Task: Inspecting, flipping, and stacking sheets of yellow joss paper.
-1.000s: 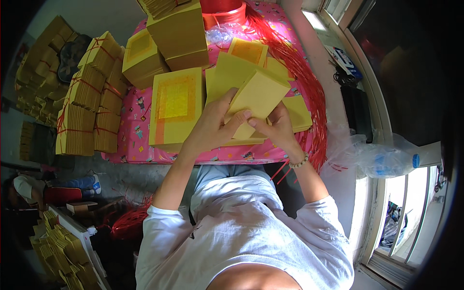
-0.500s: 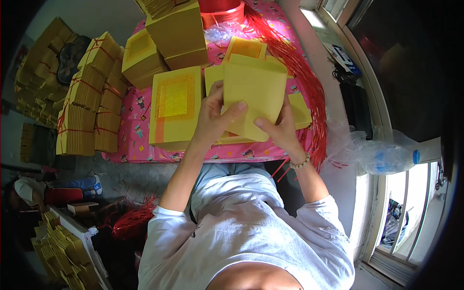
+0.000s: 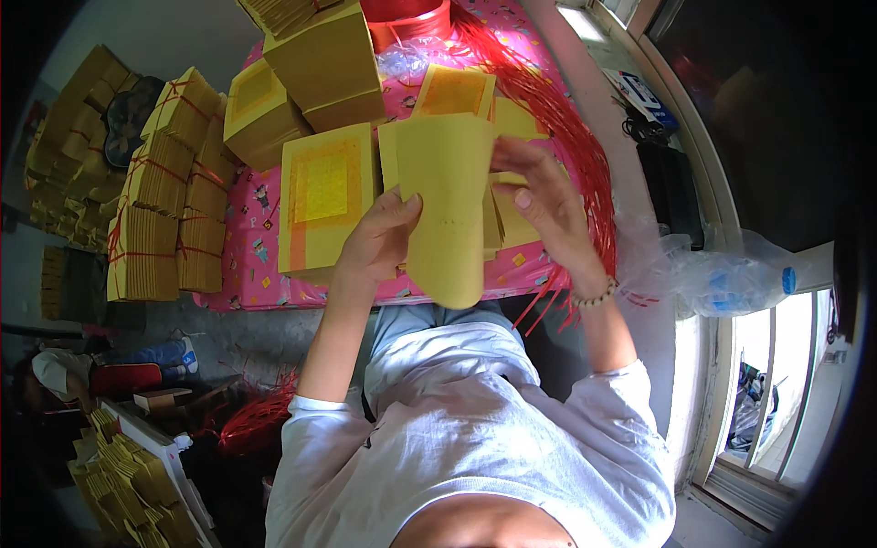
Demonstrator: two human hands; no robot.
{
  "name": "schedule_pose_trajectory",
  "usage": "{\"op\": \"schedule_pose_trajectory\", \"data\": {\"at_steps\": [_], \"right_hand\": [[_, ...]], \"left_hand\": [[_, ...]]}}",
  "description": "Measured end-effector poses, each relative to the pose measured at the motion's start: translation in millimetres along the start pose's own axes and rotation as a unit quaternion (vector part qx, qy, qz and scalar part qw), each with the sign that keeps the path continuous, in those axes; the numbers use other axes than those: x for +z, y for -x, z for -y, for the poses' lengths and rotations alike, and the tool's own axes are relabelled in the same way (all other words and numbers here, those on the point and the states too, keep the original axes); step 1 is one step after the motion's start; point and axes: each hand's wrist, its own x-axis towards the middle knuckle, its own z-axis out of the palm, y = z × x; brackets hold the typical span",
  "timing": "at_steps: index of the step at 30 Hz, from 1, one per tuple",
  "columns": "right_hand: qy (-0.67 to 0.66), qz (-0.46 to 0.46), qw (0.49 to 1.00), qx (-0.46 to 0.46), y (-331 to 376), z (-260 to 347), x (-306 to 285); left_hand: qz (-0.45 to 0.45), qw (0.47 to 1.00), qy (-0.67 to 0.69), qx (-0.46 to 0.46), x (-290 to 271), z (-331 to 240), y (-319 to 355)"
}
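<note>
Though near right fingers (image 3: 527,157), curved yellow paper (image 3: 446,215) between left fingers (image 3: 400,211)

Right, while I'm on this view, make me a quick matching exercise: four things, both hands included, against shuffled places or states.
1. left hand
2. right hand
3. long red strands
4. tied paper stacks

A. along the right side of the pink cover
B. gripping the curved yellow sheet
C. at the pink cover's left
D. beaded bracelet at its wrist

Pairs: 1-B, 2-D, 3-A, 4-C
</note>
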Motion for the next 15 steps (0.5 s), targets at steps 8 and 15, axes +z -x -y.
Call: {"op": "schedule_pose_trajectory", "data": {"at_steps": [8,15], "right_hand": [[0.026,0.362,0.909,0.205,-32.3,37.6,-29.0],[-0.023,0.398,0.906,0.142,-26.7,32.7,-19.0]], "left_hand": [[0.065,0.975,0.06,-0.202,-2.8,3.0,6.8],[0.083,0.954,0.129,-0.259,-7.1,21.7,11.5]]}}
